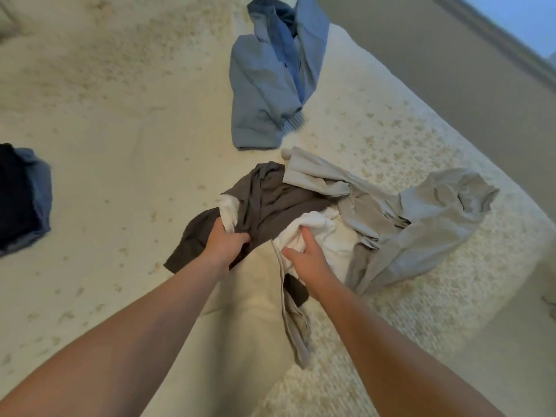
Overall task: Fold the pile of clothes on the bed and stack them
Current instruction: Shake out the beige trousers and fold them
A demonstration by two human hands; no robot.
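Left hand (224,242), fingers curled, grips the dark grey garment (270,203) in the unfolded pile near the bed's (120,115) edge. Right hand (307,257) clutches a white garment (313,227) beside it. A light grey sweatshirt (427,224) adjoins; a blue hoodie (267,85) lies beyond; folded dark clothes (21,194) sit far left.

A loose pile of clothes (346,212) is lying on the bed (120,115), near its right edge. Behind the pile, apart from it, a jacket (267,85) is lying spread out. Far to the left, what is probably a folded stack (22,197) is sitting at the frame's edge.
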